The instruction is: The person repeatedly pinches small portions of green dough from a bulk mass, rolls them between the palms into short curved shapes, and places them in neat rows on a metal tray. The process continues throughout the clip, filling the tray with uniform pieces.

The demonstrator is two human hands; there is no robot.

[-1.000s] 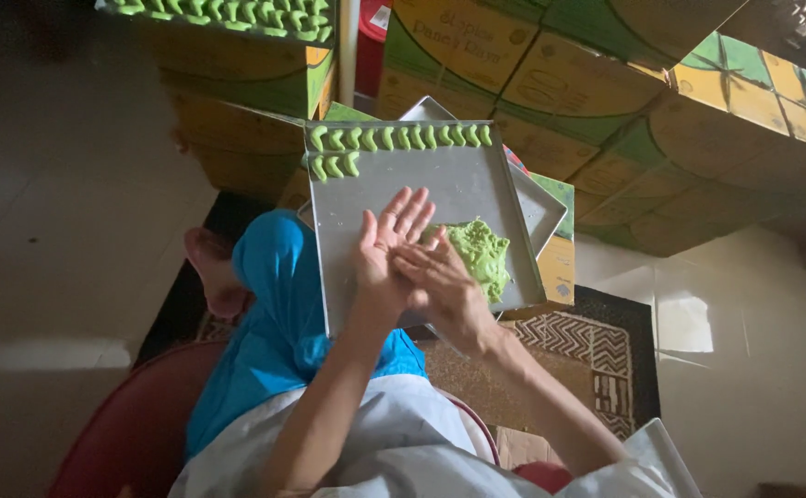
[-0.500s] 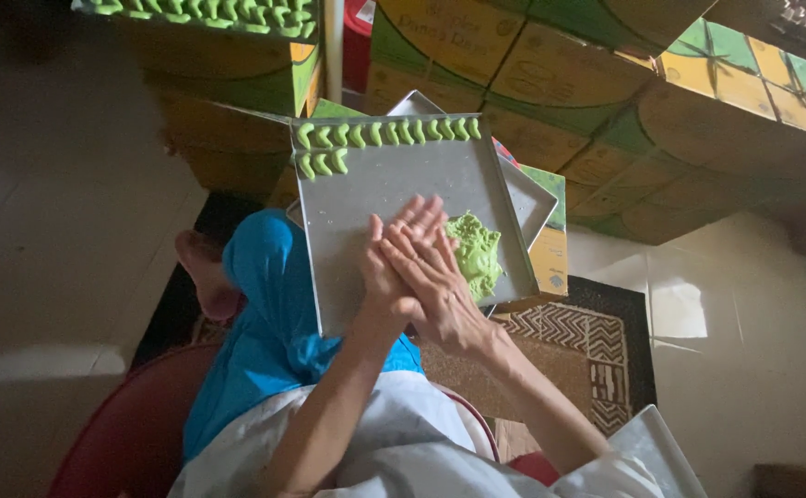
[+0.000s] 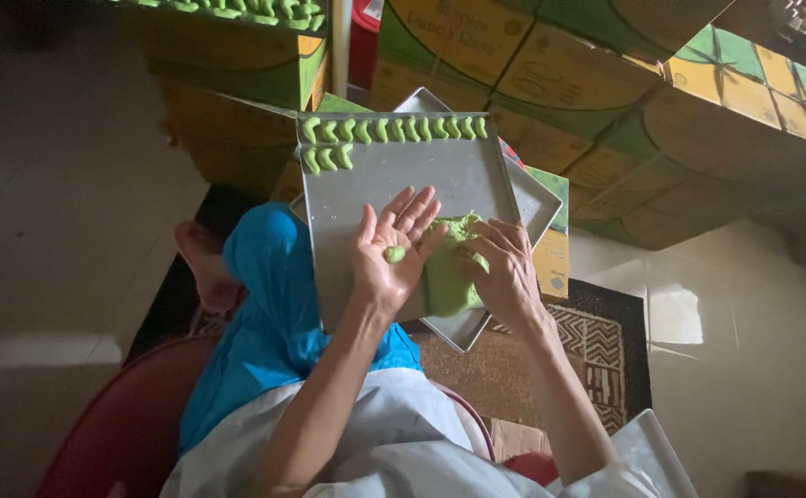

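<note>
My left hand (image 3: 392,247) is palm up over a grey metal tray (image 3: 394,175), fingers spread, with a small green dough ball (image 3: 394,254) lying on the palm. My right hand (image 3: 504,267) rests fingers-down on a lump of green dough (image 3: 449,267) at the tray's near right corner, pinching at it. Several curved green dough pieces (image 3: 394,129) are lined in a row along the tray's far edge, with a short second row (image 3: 326,159) below at the left.
The tray lies on my lap, over a blue-clad knee (image 3: 269,277). A second tray (image 3: 532,198) sits underneath. Stacked yellow and green cardboard boxes (image 3: 560,83) stand behind. Another tray of green pieces (image 3: 237,11) tops a box at far left. A patterned mat (image 3: 606,341) covers the floor.
My palms were pressed together rolling dough. Now they have parted: the left hand lies open with a small ball on it, and the right hand has dropped onto the dough lump.
</note>
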